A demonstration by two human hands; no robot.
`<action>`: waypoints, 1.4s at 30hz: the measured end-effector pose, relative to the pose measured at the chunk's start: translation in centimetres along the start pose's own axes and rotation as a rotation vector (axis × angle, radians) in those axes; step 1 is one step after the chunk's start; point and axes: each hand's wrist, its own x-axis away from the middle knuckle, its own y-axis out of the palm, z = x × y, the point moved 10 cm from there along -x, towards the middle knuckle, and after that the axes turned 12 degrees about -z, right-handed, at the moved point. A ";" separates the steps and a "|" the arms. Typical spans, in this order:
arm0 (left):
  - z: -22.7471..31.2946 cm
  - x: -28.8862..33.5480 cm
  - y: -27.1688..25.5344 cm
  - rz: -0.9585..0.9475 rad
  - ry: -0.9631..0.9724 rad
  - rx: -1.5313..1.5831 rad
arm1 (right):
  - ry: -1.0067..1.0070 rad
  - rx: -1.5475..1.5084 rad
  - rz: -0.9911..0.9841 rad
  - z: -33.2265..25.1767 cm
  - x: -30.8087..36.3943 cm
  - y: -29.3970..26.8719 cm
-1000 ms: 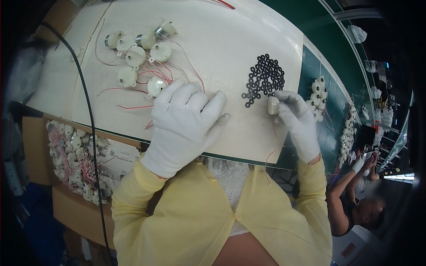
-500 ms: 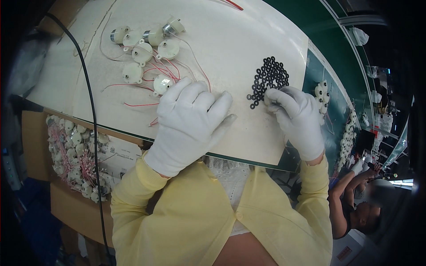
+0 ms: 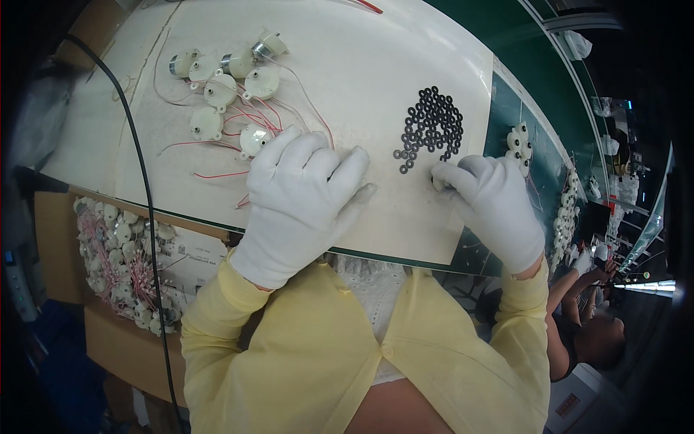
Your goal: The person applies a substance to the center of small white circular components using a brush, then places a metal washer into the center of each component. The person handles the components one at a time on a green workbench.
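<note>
My left hand [image 3: 300,192], in a white glove, rests on the table with fingers slightly bent and apart. Its fingertips lie beside a round off-white geared motor [image 3: 254,139]; red wires [image 3: 220,175] run under it, and its palm side is hidden. My gloved right hand [image 3: 491,199] is held in a pinch just to the right of a pile of small black rings [image 3: 434,119]. Between thumb and finger a small dark edge shows, which looks like one black ring [image 3: 437,186]. Several more motors [image 3: 220,90] with thin wires lie beyond my left hand.
At the left, a cardboard box [image 3: 123,347] holds many wired motors [image 3: 126,253]. A black cable [image 3: 137,145] hangs across that side. More motors with black rings [image 3: 519,148] line the green surface at the right. Beyond them a person [image 3: 578,325] sits.
My right hand has drawn back from the ring pile, toward me and slightly right, still pinched. My left hand keeps its pose beside the motor. The whole view has shifted slightly.
</note>
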 end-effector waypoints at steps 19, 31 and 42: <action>1.7 -0.3 0.2 -0.013 0.044 -0.151 | -0.374 -2.419 0.794 9.8 12.3 7.0; 2.4 0.0 1.2 -0.070 0.047 -0.248 | 0.463 -1.405 0.552 24.4 14.3 7.7; 2.9 -0.2 0.8 -0.033 0.029 -0.293 | 0.374 -0.694 0.441 29.1 7.6 9.8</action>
